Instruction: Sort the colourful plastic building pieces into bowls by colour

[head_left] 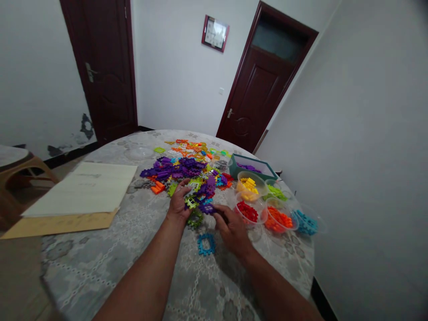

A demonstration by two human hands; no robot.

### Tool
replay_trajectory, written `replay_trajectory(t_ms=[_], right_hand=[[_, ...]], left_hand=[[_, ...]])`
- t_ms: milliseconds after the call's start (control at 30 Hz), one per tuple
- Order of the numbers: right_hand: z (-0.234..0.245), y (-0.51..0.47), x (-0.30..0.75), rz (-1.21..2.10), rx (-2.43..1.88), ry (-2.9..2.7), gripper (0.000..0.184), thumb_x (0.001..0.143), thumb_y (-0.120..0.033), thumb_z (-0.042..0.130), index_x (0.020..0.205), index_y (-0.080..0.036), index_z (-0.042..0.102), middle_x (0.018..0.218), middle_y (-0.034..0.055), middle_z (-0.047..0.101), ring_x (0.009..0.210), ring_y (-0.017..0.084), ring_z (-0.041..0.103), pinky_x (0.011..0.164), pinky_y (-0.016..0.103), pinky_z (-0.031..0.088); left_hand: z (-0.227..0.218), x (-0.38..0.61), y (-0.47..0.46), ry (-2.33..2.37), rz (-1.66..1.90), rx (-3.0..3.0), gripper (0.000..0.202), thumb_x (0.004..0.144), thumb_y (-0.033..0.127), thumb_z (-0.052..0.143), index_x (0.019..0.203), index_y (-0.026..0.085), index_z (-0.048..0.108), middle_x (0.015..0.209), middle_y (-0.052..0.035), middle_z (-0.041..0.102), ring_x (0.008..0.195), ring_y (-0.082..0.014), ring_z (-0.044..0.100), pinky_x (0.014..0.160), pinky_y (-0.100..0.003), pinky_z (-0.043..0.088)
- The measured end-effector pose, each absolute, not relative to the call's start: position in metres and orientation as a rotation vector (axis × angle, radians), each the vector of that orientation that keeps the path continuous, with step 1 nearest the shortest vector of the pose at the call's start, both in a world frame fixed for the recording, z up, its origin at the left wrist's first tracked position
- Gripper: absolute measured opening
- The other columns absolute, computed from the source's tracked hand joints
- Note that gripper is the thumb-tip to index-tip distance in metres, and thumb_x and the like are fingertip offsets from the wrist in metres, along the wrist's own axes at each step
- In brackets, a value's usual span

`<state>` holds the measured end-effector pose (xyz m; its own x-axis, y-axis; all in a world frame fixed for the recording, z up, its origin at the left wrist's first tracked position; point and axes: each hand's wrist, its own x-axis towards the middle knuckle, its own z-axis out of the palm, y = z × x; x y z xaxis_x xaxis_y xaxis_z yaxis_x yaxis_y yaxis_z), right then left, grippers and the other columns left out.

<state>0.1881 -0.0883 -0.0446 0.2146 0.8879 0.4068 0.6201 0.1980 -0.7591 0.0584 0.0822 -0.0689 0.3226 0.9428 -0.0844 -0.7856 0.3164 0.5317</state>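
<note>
My left hand (179, 204) is closed round a cluster of interlocking plastic pieces, mostly lime green (191, 203) with some purple ones among them. My right hand (232, 228) pinches a purple interlocking piece (207, 208) by its edge, right beside the cluster; whether the two are joined I cannot tell. Below both hands, a blue square frame piece (206, 244) with toothed edges lies on the tablecloth. Just beyond my hands spreads a heap of mixed pieces, with purple ones (180, 167) on top.
On the right stand clear bowls of yellow (248, 187), red (246, 211), orange (279, 219), green (276, 193) and blue pieces (306, 222). A green-rimmed box (269, 173) holds purple pieces. Large paper sheets (80, 191) lie at the left of the round table (133, 272).
</note>
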Motion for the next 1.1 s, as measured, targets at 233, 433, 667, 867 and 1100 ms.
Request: replay_trajectory(t_ms=[233,433,667,867,1100], right_hand=[[0.023,-0.042,0.266,0.446,-1.537,-1.318,0.038,0.088,-0.038,0.064,0.119,-0.019,0.074,0.081,0.0018,0.073,0.065,0.016,0.068,0.051,0.023,0.051],[0.046,0.008,0.327,0.243,-1.586,-0.944,0.066,0.082,-0.033,0.056,0.146,-0.016,0.057,0.128,0.0154,0.072,0.069,0.016,0.071,0.054,0.027,0.056],[0.01,-0.059,0.229,0.197,-1.467,-1.462,0.03,0.096,-0.024,0.051,0.11,-0.023,0.078,0.079,0.0017,0.074,0.071,0.018,0.07,0.076,0.031,0.058],[-0.041,-0.083,0.178,0.104,-1.162,-1.756,0.038,0.092,-0.01,0.05,0.123,-0.023,0.07,0.11,0.0085,0.077,0.102,0.022,0.073,0.092,0.035,0.06],[-0.061,-0.08,0.194,0.142,-1.31,-1.685,0.048,0.096,-0.01,0.05,0.141,-0.024,0.061,0.124,0.011,0.073,0.113,0.024,0.071,0.101,0.042,0.06]], left_hand=[[-0.069,0.058,0.083,0.457,1.152,0.448,0.053,0.066,0.011,0.076,0.116,0.021,0.06,0.095,-0.0054,0.076,0.078,-0.0251,0.077,0.071,-0.041,0.066],[-0.066,0.057,0.081,0.499,1.149,0.473,0.056,0.066,0.011,0.076,0.118,0.021,0.06,0.093,-0.0059,0.076,0.073,-0.0236,0.076,0.067,-0.039,0.066],[-0.065,0.056,0.079,0.502,1.099,0.553,0.057,0.069,0.013,0.079,0.122,0.021,0.062,0.098,-0.0066,0.077,0.075,-0.0238,0.077,0.067,-0.038,0.066],[-0.062,0.057,0.075,0.519,1.093,0.591,0.055,0.07,0.014,0.079,0.122,0.022,0.062,0.097,-0.006,0.077,0.073,-0.0228,0.076,0.066,-0.037,0.065],[-0.059,0.058,0.069,0.51,1.054,0.616,0.063,0.069,0.013,0.078,0.129,0.022,0.06,0.097,-0.0071,0.077,0.072,-0.0221,0.074,0.066,-0.035,0.063]])
